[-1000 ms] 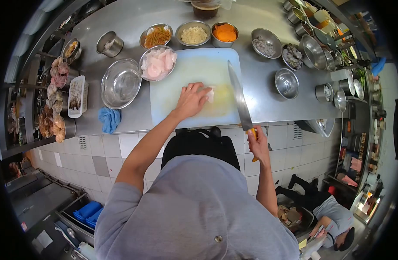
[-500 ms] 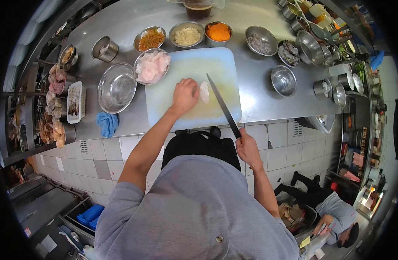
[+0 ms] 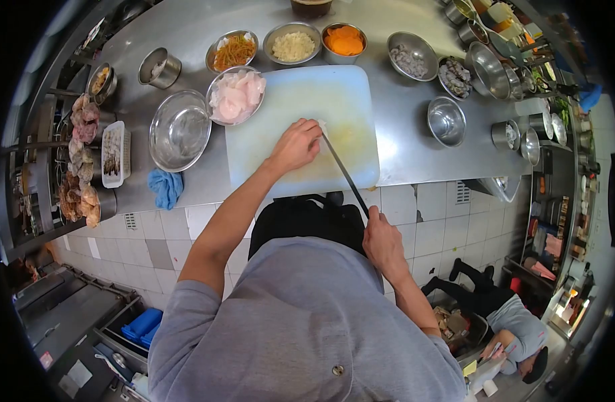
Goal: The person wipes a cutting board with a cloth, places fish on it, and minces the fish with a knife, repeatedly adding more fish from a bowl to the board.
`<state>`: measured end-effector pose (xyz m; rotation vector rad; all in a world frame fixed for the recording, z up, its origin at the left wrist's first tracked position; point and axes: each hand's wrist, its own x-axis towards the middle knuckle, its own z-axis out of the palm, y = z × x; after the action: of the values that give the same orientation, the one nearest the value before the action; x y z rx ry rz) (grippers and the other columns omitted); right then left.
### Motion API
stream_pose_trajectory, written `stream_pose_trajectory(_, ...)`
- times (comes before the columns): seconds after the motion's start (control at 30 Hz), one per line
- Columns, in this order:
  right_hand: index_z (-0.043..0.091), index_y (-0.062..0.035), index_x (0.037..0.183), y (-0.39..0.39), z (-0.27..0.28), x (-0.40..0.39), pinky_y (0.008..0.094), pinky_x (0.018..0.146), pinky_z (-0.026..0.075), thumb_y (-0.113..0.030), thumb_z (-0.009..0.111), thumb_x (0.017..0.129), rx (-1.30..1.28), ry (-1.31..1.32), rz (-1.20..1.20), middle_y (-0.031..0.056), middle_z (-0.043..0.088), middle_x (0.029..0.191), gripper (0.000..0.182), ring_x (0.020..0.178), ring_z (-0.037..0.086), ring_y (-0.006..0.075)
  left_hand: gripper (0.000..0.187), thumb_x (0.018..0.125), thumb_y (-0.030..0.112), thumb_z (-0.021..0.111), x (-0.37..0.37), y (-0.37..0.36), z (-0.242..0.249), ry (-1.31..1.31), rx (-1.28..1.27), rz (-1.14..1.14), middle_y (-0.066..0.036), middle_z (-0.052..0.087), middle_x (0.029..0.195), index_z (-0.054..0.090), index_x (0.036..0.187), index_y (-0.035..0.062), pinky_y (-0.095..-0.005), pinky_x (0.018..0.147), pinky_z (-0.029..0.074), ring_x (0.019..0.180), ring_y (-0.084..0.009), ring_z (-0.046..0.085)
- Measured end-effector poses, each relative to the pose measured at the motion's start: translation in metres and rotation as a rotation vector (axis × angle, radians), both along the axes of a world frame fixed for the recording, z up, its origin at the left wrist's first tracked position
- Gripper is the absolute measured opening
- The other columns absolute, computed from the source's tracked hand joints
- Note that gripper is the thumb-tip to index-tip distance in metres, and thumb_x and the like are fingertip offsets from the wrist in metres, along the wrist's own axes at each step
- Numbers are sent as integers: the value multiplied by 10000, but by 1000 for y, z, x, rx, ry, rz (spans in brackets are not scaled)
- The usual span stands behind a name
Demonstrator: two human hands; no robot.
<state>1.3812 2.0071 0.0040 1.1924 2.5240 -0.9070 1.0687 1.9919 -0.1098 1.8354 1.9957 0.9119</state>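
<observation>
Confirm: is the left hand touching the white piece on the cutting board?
Touching. The head view shows the left hand pressed flat over the white piece, only its edge showing past the fingertips, beside the knife.
</observation>
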Motion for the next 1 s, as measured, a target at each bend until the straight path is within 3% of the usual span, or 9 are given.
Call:
stream_pose_trajectory(0.23, 452, 11, 1185, 18, -79, -56, 600, 693, 545, -30, 566, 959, 137, 163, 66, 273, 664, 920, 256, 804, 675, 521, 244, 803, 21, 718, 0, -3, -5, -31, 20, 29, -142, 676, 1155, 696, 1046, 8, -443, 976, 532, 1086, -357, 616)
stream_pose_trajectory(0.43, 462, -4, 1189, 14, -46, -18, 608, 684, 554, -17, 565, 967, 109, 22, 97, 276, 670, 927, 245, 802, 691, 509, 237, 808, 25, 739, 0, -4, -10, -36, 58, 65, -140, 679, 1153, 695, 1039, 5, -440, 976, 532, 1089, -358, 621)
stream_pose_trajectory(0.57, 457, -17, 1148, 10, -48, 4, 612, 667, 545, -30, 561, 984, 70, 52, 63, 272, 665, 918, 195, 783, 683, 514, 202, 815, 21, 753, 5, -10, -20, -182, 164, 189, -139, 682, 1119, 688, 1005, 5, -435, 949, 538, 1083, -356, 631)
stream_pose_trajectory(0.73, 449, -17, 1108, 14, -50, -6, 610, 653, 537, -38, 581, 978, 76, 122, 41, 267, 661, 910, 186, 763, 671, 521, 166, 827, 21, 755, 13, -20, -23, -146, 221, 187, -141, 685, 1091, 682, 975, 7, -441, 929, 543, 1059, -356, 641)
stream_pose_trajectory(1.0, 480, -4, 1198, 11, -10, -4, 593, 655, 548, -10, 584, 952, 91, -73, 122, 251, 666, 892, 267, 758, 692, 497, 166, 813, 14, 737, 12, -12, -25, -32, 184, 157, -136, 690, 1095, 699, 974, 8, -439, 930, 536, 1035, -347, 635)
